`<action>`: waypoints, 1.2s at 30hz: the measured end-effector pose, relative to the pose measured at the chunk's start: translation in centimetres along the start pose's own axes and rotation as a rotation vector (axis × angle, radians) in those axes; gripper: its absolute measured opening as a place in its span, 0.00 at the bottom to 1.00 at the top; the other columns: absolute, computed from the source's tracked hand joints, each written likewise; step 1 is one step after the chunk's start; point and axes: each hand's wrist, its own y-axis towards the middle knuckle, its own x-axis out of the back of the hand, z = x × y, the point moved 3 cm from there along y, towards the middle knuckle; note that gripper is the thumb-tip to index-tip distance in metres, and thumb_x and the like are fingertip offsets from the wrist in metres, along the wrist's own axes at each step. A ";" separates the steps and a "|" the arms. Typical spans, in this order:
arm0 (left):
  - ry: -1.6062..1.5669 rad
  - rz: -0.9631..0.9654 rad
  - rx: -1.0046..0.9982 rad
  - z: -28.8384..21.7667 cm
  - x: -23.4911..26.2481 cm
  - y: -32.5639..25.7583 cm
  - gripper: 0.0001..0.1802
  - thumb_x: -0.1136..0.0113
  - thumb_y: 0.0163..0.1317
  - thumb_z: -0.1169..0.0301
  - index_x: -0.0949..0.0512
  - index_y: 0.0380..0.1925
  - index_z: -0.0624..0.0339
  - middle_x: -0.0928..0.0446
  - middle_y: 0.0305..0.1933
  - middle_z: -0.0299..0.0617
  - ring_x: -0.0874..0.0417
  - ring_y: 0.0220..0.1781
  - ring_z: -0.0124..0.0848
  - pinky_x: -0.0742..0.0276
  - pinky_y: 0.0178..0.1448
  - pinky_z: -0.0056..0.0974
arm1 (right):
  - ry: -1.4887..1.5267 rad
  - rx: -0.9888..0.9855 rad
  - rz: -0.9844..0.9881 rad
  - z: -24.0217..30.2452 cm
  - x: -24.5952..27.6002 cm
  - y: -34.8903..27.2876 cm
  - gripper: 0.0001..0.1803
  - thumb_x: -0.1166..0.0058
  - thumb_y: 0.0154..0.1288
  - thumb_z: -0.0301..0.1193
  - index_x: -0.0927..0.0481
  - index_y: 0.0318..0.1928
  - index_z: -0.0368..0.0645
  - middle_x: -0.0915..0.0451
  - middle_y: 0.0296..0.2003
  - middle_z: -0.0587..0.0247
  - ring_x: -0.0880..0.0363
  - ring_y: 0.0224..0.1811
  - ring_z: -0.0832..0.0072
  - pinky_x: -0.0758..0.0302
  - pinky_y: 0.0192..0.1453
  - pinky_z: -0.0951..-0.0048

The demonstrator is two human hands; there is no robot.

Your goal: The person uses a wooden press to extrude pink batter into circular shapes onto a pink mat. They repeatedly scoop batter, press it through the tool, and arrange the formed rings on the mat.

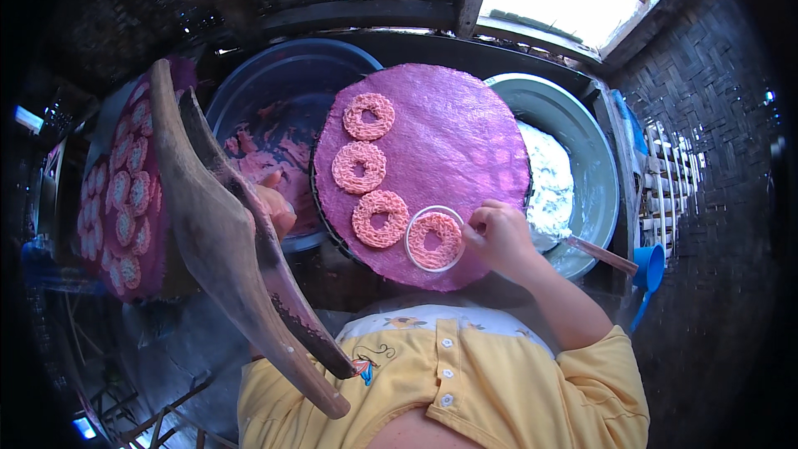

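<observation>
My left hand (278, 206) is closed around a long wooden hand press (216, 224) with two curved arms, held up at the left; the press covers most of that hand. Over a round board covered in purple sheet (432, 133), my right hand (501, 237) pinches the right edge of a thin white ring (408, 245). Inside the ring lies a pink ring of stranded dough (427, 227), near the board's front edge. More such dough rings run down the board's left side: a far one (353, 118), a middle one (343, 170) and a nearer one (365, 220).
Behind the board at left stands a dark blue basin (241, 83) with pink dough. A pale green basin (594, 158) at right holds a white mass (546, 175) and a wooden-handled tool (603, 255). Beside it hangs a blue dipper (649, 266). Another purple board (154, 270) with pink-and-white pieces stands far left.
</observation>
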 end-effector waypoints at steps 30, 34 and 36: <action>0.691 0.352 -0.504 -3.5 -13.3 -4.0 0.16 0.33 0.44 0.66 0.22 0.34 0.57 0.22 0.34 0.46 0.20 0.40 0.48 0.30 0.59 0.49 | 1.084 0.018 0.665 3.1 0.1 -1.0 0.35 0.65 0.67 0.55 0.36 0.58 0.36 0.30 0.48 0.60 0.29 0.44 0.74 0.32 0.49 0.70; -0.055 0.749 -0.135 -3.8 -15.3 0.4 0.29 0.40 0.52 0.59 0.32 0.55 0.57 0.24 0.49 0.46 0.31 0.61 0.42 0.39 0.67 0.48 | 1.102 -0.307 0.552 -0.9 1.0 -1.6 0.36 0.69 0.67 0.59 0.32 0.52 0.36 0.26 0.40 0.56 0.27 0.40 0.72 0.31 0.44 0.71; -1.168 0.625 0.499 -2.8 -15.8 3.2 0.33 0.52 0.62 0.48 0.39 0.61 0.56 0.27 0.56 0.48 0.39 0.68 0.44 0.43 0.68 0.49 | 1.402 -0.113 0.726 -1.1 3.0 -1.8 0.39 0.67 0.64 0.62 0.31 0.49 0.35 0.24 0.35 0.55 0.24 0.32 0.71 0.29 0.35 0.72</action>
